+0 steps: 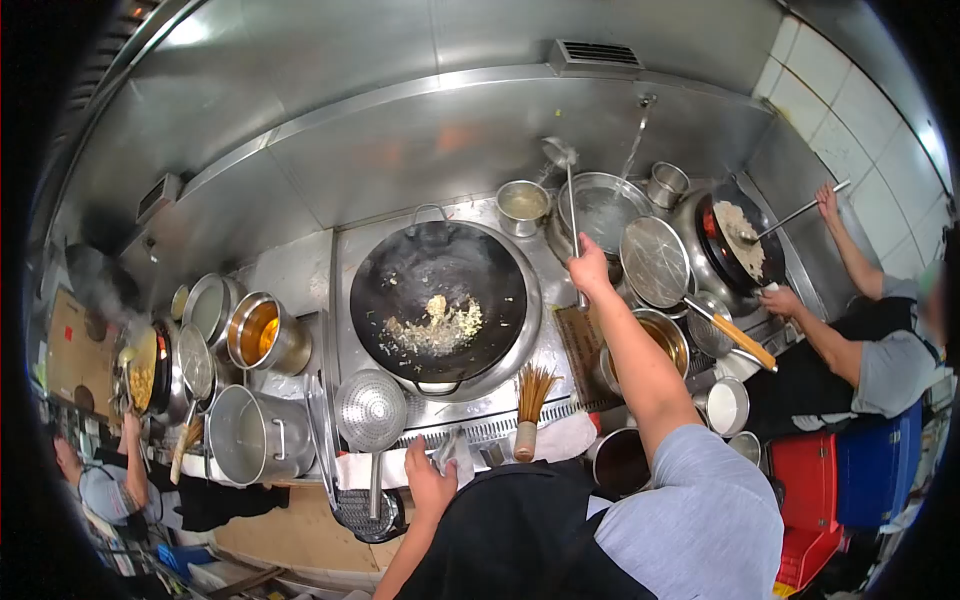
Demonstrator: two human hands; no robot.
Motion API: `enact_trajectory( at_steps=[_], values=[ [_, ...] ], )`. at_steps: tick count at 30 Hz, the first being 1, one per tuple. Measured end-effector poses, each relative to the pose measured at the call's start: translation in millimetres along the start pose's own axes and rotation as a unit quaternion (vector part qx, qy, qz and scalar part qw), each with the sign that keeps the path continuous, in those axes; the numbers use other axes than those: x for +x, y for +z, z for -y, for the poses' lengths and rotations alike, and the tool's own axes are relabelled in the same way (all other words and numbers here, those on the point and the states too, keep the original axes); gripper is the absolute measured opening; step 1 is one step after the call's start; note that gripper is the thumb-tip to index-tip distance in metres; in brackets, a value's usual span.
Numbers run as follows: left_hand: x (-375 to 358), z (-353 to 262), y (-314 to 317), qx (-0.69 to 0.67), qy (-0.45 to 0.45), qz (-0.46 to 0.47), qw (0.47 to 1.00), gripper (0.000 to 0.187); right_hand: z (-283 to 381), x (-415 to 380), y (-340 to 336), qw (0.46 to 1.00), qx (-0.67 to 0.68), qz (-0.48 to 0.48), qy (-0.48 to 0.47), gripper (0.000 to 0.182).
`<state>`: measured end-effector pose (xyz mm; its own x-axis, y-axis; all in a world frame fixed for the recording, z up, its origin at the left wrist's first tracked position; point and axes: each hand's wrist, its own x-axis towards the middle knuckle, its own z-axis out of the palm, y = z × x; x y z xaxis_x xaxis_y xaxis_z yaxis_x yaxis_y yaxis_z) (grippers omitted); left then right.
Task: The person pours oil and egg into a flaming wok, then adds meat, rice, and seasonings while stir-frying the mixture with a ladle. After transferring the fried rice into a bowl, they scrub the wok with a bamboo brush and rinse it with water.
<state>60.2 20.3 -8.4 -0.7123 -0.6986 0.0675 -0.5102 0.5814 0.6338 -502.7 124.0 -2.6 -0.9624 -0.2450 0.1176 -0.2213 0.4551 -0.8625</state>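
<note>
A black wok (450, 270) sits on the stove in the middle, with chopped pale food (437, 325) in its bottom. My right hand (590, 268) is wrapped round the handle of a long metal ladle (571, 190), whose bowl is up near the back wall, above the water pot (603, 205). Below the wok, my left hand (430, 484) has its fingers apart, by a grey cloth (456, 455) at the counter's front edge. Close to it is a perforated skimmer (371, 410), its handle pointing down. A bamboo brush (533, 405) stands right of the cloth.
Water runs from a tap (640, 125). A mesh strainer (655, 262) rests right of my right forearm. Metal pots (265, 335) stand on the left. A co-worker (865, 340) works at a wok on the right, another (110, 490) at far left. Red bin (805, 480) lower right.
</note>
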Motion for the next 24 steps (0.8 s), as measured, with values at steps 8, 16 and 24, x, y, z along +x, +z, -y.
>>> enact_trajectory(
  at_steps=[8, 16, 24],
  values=[
    [83, -52, -33, 0.003, 0.193, -0.023, 0.981, 0.074, 56, 25, -99, 0.881, 0.368, 0.071, 0.289, 0.005],
    [89, -48, -11, 0.037, 0.182, 0.116, 0.976, 0.084, 94, -90, -179, 0.561, 0.761, 0.116, 0.303, 0.008],
    [94, -23, -8, 0.076, 0.235, 0.152, 0.957, 0.074, 177, -283, -202, 0.512, 0.757, 0.278, 0.294, 0.018]
  ],
)
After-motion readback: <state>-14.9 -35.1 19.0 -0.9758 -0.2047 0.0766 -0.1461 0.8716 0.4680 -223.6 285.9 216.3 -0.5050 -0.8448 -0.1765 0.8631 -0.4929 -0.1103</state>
